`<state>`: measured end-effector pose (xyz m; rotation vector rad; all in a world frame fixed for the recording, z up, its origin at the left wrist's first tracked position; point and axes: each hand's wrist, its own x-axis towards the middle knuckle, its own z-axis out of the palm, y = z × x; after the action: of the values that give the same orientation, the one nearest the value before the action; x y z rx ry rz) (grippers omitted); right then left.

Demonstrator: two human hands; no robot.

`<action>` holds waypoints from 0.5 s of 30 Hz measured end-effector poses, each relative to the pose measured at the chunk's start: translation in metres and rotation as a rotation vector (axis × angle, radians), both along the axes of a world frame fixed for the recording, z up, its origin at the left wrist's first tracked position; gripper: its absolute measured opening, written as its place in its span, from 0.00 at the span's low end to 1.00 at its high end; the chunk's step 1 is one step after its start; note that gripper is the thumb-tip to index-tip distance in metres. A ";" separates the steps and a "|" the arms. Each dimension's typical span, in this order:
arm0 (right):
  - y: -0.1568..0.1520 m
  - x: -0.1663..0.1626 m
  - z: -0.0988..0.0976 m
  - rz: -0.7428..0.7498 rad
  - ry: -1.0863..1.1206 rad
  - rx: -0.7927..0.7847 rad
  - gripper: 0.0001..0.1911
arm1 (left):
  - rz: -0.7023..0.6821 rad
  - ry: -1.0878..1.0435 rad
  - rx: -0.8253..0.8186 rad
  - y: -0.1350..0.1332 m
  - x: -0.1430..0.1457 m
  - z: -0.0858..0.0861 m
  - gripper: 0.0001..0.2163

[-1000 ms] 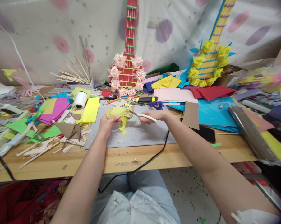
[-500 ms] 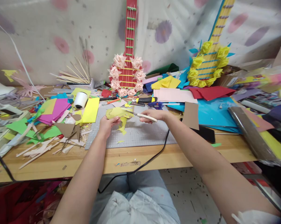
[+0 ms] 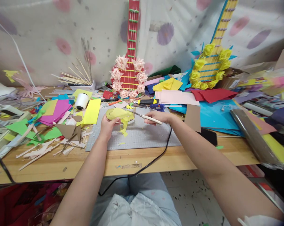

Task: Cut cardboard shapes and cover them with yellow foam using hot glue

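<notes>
My left hand [image 3: 109, 124] pinches the left side of a rounded piece of yellow paper [image 3: 116, 114], its thumb on top. A narrow cut strip of the same yellow dangles from the piece's lower edge. In my right hand [image 3: 156, 117] are white-handled scissors [image 3: 151, 119], fingers closed round the handles. Their blades point left and reach the right edge of the yellow piece; whether the blades are apart is too small to tell. Beneath both hands lies a grey cutting mat [image 3: 142, 136] with small yellow scraps on it.
Behind the mat lie a yellow-black cutter [image 3: 148, 101] and a blue glue gun [image 3: 156, 107]. A red paper guitar [image 3: 132, 73] and a yellow one [image 3: 210, 66] lean at the back. Paper scraps [image 3: 45, 147] crowd the left; a black cable [image 3: 153, 160] crosses the table's front edge.
My right hand and the scissors have shifted slightly right, the blades drawing back from over the yellow piece to its edge. My left hand has barely moved.
</notes>
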<state>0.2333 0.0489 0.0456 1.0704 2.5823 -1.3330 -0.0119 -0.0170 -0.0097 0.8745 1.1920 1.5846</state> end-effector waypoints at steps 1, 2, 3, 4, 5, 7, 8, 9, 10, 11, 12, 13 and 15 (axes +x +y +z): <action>0.001 0.003 -0.001 0.037 -0.012 0.014 0.23 | -0.003 0.009 0.023 0.000 0.000 0.000 0.22; 0.002 0.006 -0.001 0.068 -0.027 0.015 0.23 | -0.008 0.017 0.044 -0.001 0.000 0.000 0.22; 0.002 0.008 -0.001 0.091 -0.045 0.004 0.22 | -0.014 0.026 0.062 -0.001 0.000 0.001 0.23; 0.002 0.010 -0.001 0.109 -0.063 -0.010 0.22 | -0.019 0.035 0.074 -0.002 0.000 0.001 0.23; 0.001 0.011 0.000 0.122 -0.082 -0.021 0.22 | -0.025 0.045 0.080 -0.002 0.000 0.001 0.23; -0.002 0.012 0.002 0.135 -0.114 -0.026 0.22 | -0.040 0.063 0.086 -0.002 0.000 0.001 0.23; -0.003 0.012 0.004 0.139 -0.123 -0.021 0.22 | -0.047 0.067 0.087 -0.002 0.000 0.000 0.23; -0.004 0.011 0.004 0.145 -0.127 -0.017 0.23 | -0.055 0.068 0.087 -0.002 0.000 0.000 0.23; -0.004 0.010 0.005 0.151 -0.126 -0.013 0.24 | -0.061 0.067 0.087 -0.002 0.000 0.000 0.23; -0.004 0.009 0.004 0.157 -0.123 -0.011 0.24 | -0.065 0.066 0.086 -0.002 0.001 0.000 0.23; -0.004 0.007 0.004 0.163 -0.119 -0.008 0.25 | -0.067 0.066 0.086 -0.002 0.001 -0.001 0.23; -0.003 0.006 0.003 0.167 -0.114 -0.003 0.26 | -0.068 0.068 0.085 -0.002 0.001 -0.001 0.23; -0.002 0.003 0.000 0.168 -0.108 0.005 0.27 | -0.074 0.077 0.084 -0.003 0.001 0.000 0.23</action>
<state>0.2361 0.0467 0.0461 0.8772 2.5343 -1.1970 -0.0105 -0.0200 -0.0100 1.0306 1.1406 1.5624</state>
